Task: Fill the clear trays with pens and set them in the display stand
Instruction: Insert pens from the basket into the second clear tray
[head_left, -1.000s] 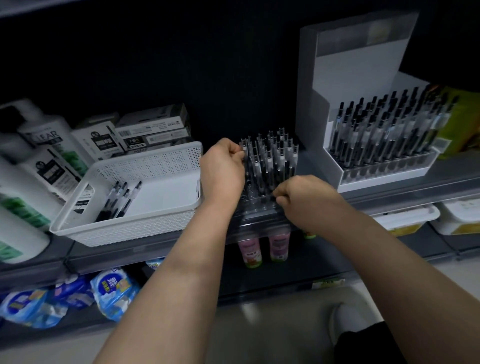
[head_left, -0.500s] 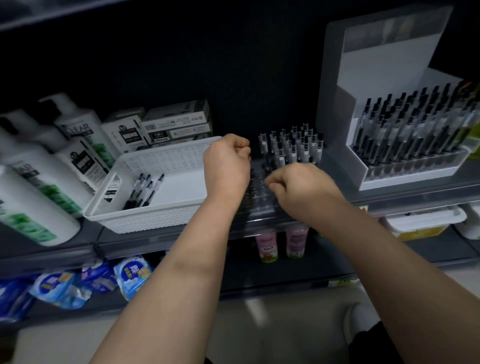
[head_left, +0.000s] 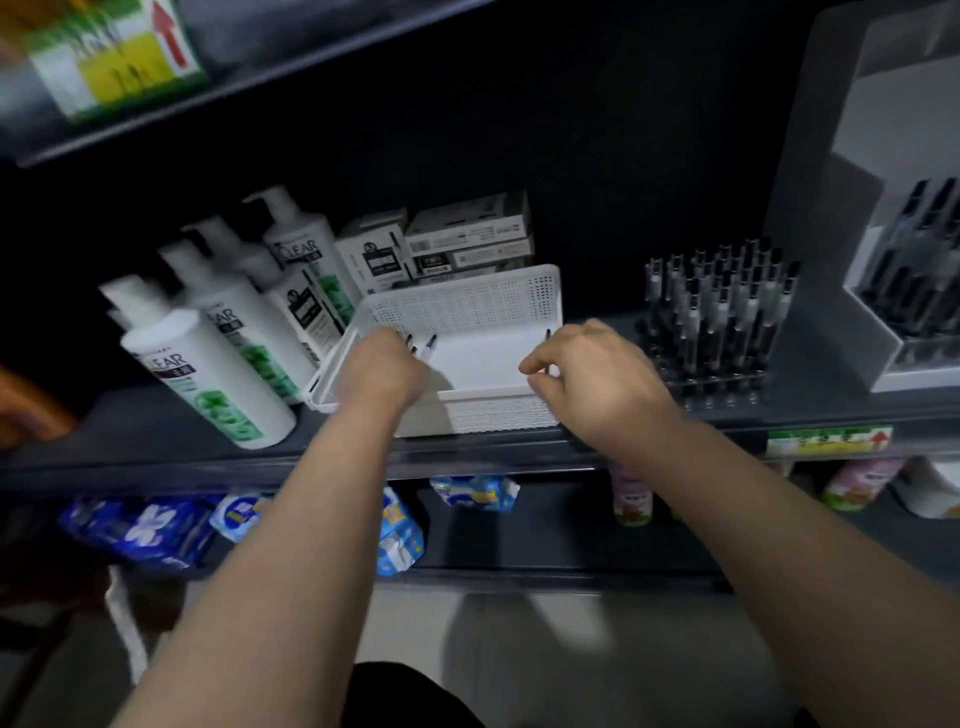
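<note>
Two bare hands reach over a white basket (head_left: 467, 317) that sits on a dark shelf (head_left: 156, 447). The left hand (head_left: 382, 371) dips into the basket's left end with its back to the camera and its fingers hidden past the knuckles, so I cannot tell whether it grips anything. The ends of a few loose pens (head_left: 428, 345) poke out just beyond it inside the basket. The right hand (head_left: 597, 374) hangs over the basket's right front corner with its fingers curled. Its thumb and forefinger seem to pinch a thin pen (head_left: 547, 336), whose dark tip stands up above them. Just right of the basket, on the same shelf, is a clear tray (head_left: 711, 387), with its back rows filled with upright pens (head_left: 717, 306) and the front holes bare. Further right, at the edge of view, is the pale display stand (head_left: 852, 171), with a filled tray of dark pens (head_left: 930, 260) in its lower part. Left of the basket, white shampoo bottles (head_left: 208, 374) with green labels lean in a row, and small printed boxes (head_left: 467, 234) are stacked behind it. On the shelf below lie blue packets (head_left: 156, 525) and pink bottles (head_left: 631, 493), and a green and yellow price tag (head_left: 826, 441) is fixed to the shelf's front edge.
</note>
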